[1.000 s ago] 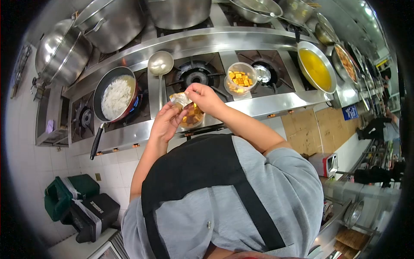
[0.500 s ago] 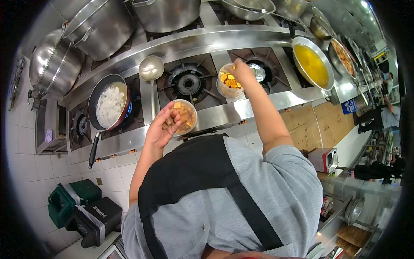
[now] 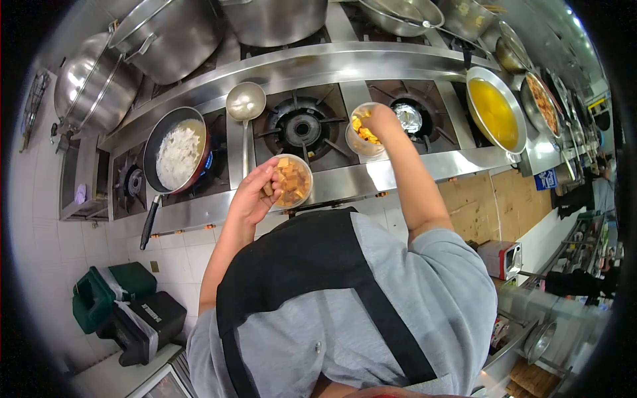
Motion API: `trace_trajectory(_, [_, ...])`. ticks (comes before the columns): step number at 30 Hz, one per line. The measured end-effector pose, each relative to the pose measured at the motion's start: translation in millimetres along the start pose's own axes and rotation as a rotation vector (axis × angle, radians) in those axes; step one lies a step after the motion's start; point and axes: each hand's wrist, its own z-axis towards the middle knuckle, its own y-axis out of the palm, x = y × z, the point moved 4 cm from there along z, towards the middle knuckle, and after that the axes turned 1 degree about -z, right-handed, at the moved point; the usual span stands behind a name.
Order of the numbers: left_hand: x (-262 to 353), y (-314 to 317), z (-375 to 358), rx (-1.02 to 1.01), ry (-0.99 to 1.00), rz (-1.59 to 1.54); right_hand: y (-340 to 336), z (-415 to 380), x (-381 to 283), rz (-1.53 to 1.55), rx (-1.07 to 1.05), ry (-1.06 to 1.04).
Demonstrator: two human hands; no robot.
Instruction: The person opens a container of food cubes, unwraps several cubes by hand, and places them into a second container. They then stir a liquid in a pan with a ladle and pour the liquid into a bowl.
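Centrally, left hand (image 3: 253, 196) grasping tub of brown cubes (image 3: 292, 180); right hand (image 3: 381, 119) clenched over tub of yellow cubes (image 3: 364, 130), upper middle.

I see a steel gas range (image 3: 398, 169) running across the view, with 1 dark frying pan (image 3: 174, 149) of white rice on the left burner and a steel ladle (image 3: 245, 106) lying just beside it. 2 big stockpots (image 3: 169, 33) stand on the back row, a large steel kettle (image 3: 89, 86) further left. On the right sits a wide bowl of yellow liquid (image 3: 496, 109). Below left, green and black bins (image 3: 123, 308) stand against the tiled wall.
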Motion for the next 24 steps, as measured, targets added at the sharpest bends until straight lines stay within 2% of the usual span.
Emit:
trace_trajectory(2, [6, 23, -2, 0.134, 0.013, 0.174, -23, -26, -27, 0.568, -0.136, -0.085])
trace_trajectory(5, [5, 36, 8, 0.063, 0.034, 0.241, -35, -66, -77, 1.294, -0.469, -0.212])
trace_trajectory(6, [4, 41, 11, 0.036, 0.029, 0.214, -29, -72, -88, 1.359, -0.460, -0.200])
trace_trajectory(10, [5, 58, 12, -0.052, 0.027, 0.160, -14, -92, -126, 1.353, -0.483, -0.227])
trace_trajectory(17, [8, 41, 10, 0.038, 0.202, 0.138, -20, -111, -151, 1.315, -0.396, -0.253])
trace_trajectory(20, [9, 34, 9, 0.078, 0.358, 0.257, -5, -105, -153, 1.223, -0.415, -0.404])
trace_trajectory(23, [20, 42, -4, 0.160, 0.586, 0.502, -12, -119, -163, 1.204, -0.516, -0.295])
trace_trajectory(24, [26, 46, -11, 0.161, 0.752, 0.711, -16, -127, -166, 1.306, -0.624, -0.230])
